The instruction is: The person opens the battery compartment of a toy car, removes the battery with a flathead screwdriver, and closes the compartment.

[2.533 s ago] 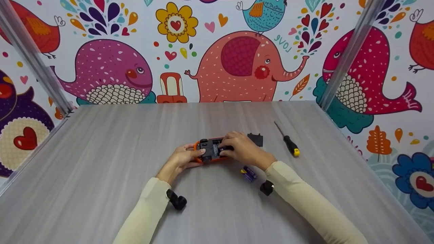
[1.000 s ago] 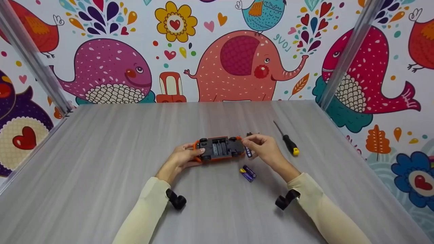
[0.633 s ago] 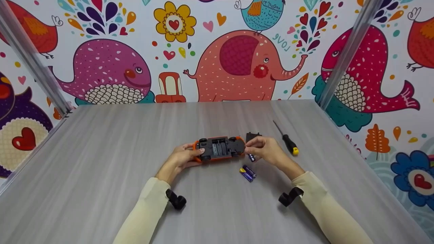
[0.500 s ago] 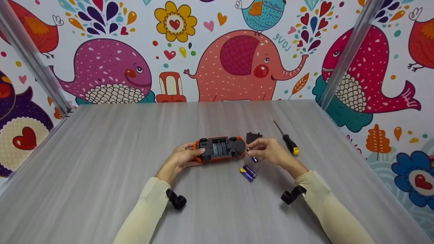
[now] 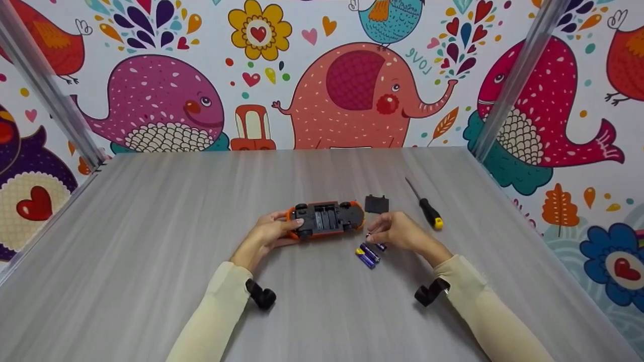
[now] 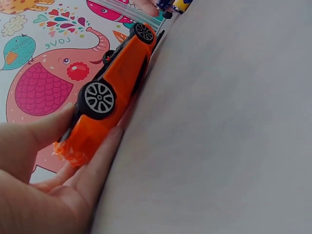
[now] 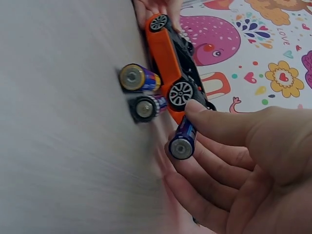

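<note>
Orange toy car (image 6: pixel 124 75) belly-up mid-table (image 5: pixel 191 211), left hand (image 5: pixel 269 233) gripping one end. Black underside, battery bay (image 5: pixel 327 217) open, slots exposed. Right hand (image 5: pixel 402 232) pinches purple battery (image 7: pixel 182 140) near two loose batteries (image 5: pixel 371 253).

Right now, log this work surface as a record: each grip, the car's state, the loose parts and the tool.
Left grip: holds one end of the orange toy car
Right grip: pinches a purple battery
Car: underside up, battery compartment uncovered
Loose batteries: two, side by side on the table
Battery cover: off, lying beyond the right grip
Screwdriver: black-and-yellow handle, right of the cover
</note>
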Motion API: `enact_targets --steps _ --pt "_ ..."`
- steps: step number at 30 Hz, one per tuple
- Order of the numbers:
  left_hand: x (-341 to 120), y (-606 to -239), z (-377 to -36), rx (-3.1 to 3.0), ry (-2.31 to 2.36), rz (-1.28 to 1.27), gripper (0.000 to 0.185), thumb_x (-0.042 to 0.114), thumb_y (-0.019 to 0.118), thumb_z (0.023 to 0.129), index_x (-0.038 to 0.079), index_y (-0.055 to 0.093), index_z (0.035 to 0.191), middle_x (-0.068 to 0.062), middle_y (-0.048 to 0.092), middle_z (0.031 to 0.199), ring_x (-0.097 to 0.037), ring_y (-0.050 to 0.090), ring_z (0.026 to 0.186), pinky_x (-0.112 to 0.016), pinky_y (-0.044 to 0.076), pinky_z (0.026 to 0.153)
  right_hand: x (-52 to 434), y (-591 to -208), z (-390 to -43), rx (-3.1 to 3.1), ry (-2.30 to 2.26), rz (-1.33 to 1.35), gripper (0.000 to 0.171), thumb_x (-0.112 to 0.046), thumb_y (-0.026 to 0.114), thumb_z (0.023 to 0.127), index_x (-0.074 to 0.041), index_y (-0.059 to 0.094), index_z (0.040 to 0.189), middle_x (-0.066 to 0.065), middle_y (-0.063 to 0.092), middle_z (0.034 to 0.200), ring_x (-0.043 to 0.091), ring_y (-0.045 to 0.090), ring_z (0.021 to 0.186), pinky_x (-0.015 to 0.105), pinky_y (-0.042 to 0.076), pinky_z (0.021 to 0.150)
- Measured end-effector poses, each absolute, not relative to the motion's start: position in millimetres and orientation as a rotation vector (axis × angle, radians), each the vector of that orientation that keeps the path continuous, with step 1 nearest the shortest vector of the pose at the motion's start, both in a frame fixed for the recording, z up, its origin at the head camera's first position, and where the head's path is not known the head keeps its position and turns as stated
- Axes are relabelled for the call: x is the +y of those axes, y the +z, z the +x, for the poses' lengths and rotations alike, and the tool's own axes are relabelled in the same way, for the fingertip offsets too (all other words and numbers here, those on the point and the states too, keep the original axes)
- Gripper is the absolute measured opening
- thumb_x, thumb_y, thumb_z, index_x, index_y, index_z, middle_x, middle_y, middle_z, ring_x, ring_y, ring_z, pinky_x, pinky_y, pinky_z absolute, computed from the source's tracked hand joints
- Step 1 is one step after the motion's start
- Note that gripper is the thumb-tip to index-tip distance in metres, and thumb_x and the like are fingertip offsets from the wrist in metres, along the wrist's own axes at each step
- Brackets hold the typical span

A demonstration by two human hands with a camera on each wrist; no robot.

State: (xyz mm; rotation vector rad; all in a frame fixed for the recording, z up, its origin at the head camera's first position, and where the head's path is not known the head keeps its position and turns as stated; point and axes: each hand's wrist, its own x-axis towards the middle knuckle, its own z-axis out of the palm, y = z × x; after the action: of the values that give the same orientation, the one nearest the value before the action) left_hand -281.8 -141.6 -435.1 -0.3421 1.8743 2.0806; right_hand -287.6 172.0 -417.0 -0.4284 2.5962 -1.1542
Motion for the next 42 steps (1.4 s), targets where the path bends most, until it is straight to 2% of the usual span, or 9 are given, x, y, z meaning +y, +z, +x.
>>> enact_targets --steps 8,16,25,31,38,42 --pt "-142 -434 -282 1.883 2.072 -0.334 0.059 0.009 0.072 0.091 0.003 0.047 0.145 -0.018 0.066 0.127 -0.016 0.069 0.093 -0.036 0.061 0.083 168 -421 -287 2.641 -1.079 -0.424 0.018 -0.015 0.079 0.086 -0.005 0.074 0.1 0.008 0.076 0.097 0.01 0.062 0.08 0.022 0.05 0.068" --pt "-142 -436 -282 1.871 2.097 -0.331 0.058 0.008 0.072 0.091 -0.001 0.046 0.143 -0.013 0.069 0.112 -0.016 0.069 0.089 -0.036 0.062 0.08 165 -422 -284 2.661 -1.086 -0.424 0.015 -0.014 0.08 0.085 -0.005 0.075 0.096 0.005 0.075 0.092 0.009 0.059 0.076 0.023 0.048 0.067" --pt "-142 -436 -283 1.876 2.079 -0.342 0.062 0.009 0.073 0.091 0.0 0.045 0.145 -0.013 0.069 0.116 -0.015 0.069 0.09 -0.036 0.061 0.08 165 -422 -284 2.64 -1.078 -0.408 0.016 -0.016 0.077 0.088 -0.006 0.075 0.1 0.007 0.075 0.097 0.009 0.061 0.08 0.022 0.049 0.068" --pt "-142 -436 -282 1.865 2.087 -0.341 0.061 0.008 0.072 0.091 0.0 0.045 0.145 -0.017 0.068 0.122 -0.016 0.069 0.091 -0.036 0.061 0.081 168 -419 -287 2.627 -1.099 -0.428 0.019 -0.019 0.074 0.092 -0.004 0.075 0.105 0.008 0.076 0.097 0.009 0.061 0.076 0.023 0.05 0.065" --pt "-142 -436 -282 1.869 2.086 -0.33 0.06 0.008 0.072 0.092 0.0 0.045 0.145 -0.017 0.067 0.121 -0.016 0.069 0.091 -0.035 0.061 0.081 177 -411 -293 2.673 -1.11 -0.41 0.022 -0.021 0.072 0.093 -0.005 0.075 0.108 0.01 0.074 0.097 0.018 0.067 0.08 0.023 0.05 0.065" --pt "-142 -436 -282 1.872 2.085 -0.33 0.061 0.009 0.072 0.092 0.001 0.044 0.146 -0.017 0.066 0.124 -0.016 0.069 0.092 -0.034 0.061 0.08 179 -408 -300 2.686 -1.12 -0.369 0.024 -0.018 0.071 0.093 -0.002 0.073 0.111 0.011 0.071 0.099 0.015 0.064 0.08 0.022 0.048 0.066"
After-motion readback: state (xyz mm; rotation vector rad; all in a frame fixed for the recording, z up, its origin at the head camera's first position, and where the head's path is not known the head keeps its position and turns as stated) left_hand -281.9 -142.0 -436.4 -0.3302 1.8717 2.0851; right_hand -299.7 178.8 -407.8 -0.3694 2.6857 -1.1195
